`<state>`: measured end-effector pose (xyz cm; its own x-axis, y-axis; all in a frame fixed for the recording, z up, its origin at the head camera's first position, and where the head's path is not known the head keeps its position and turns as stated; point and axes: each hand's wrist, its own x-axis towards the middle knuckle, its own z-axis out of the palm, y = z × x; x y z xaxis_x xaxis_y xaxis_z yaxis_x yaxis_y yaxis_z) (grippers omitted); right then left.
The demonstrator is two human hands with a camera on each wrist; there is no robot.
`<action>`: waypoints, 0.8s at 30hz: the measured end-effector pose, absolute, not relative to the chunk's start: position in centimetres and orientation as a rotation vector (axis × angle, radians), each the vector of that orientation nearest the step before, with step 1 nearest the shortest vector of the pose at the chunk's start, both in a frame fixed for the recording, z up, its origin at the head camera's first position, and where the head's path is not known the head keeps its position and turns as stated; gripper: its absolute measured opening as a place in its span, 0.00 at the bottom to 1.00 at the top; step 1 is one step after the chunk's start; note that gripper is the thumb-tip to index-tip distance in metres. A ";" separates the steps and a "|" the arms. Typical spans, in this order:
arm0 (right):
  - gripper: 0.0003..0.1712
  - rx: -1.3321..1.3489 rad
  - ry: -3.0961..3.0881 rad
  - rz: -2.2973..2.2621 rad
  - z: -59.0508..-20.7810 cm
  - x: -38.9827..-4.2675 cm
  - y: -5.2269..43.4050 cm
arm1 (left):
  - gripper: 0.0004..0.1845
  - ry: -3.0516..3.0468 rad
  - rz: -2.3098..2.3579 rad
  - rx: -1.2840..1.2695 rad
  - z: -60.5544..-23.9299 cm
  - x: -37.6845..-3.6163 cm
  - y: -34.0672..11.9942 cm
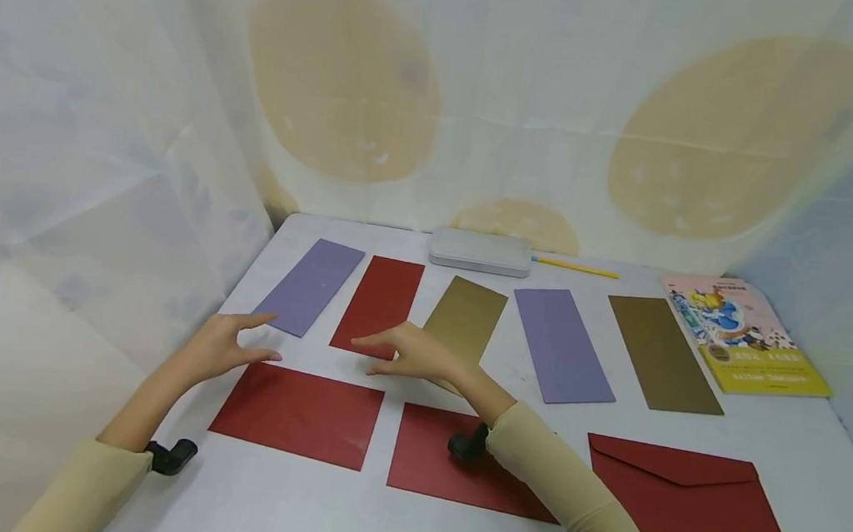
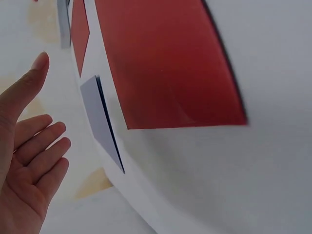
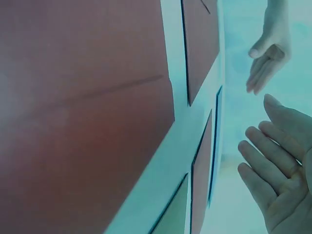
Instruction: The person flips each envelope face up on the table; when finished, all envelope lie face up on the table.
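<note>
Both hands hover open above the white table [image 1: 797, 429], palms facing each other. My left hand [image 1: 228, 342] floats over the gap between a purple strip [image 1: 310, 285] and the left red envelope [image 1: 298, 414]; it holds nothing. My right hand [image 1: 405, 352] hangs over the near end of a red strip [image 1: 380, 303] and a gold strip [image 1: 467, 318], fingers straight and empty. In the left wrist view the left hand [image 2: 27, 161] shows relaxed fingers beside the red envelope [image 2: 165, 63]. In the right wrist view the right hand [image 3: 278, 180] is spread, with the left hand [image 3: 267, 56] beyond.
A second purple strip [image 1: 563, 344] and a dark gold strip [image 1: 664, 352] lie to the right. Two more red envelopes [image 1: 448, 464] [image 1: 690, 494] sit along the front. A grey tin [image 1: 481, 251], a yellow pencil [image 1: 575, 267] and a picture book [image 1: 744, 333] lie at the back. White sheeting surrounds the table.
</note>
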<state>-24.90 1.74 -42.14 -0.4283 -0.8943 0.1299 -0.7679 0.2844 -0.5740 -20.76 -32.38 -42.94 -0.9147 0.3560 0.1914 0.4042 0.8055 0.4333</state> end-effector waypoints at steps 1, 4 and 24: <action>0.29 -1.532 2.352 -0.846 -42.1 -25.2 1.6 | 0.38 -2.882 -0.722 -0.595 -42.9 -21.0 -32.3; 0.28 -1.502 2.394 -0.839 -42.4 -26.3 1.0 | 0.39 -2.880 -0.694 -0.547 -42.8 -21.7 -31.9; 0.28 -1.288 2.564 -0.778 -43.1 -33.0 -5.3 | 0.53 -2.954 -0.683 -0.255 -44.8 -24.7 -31.0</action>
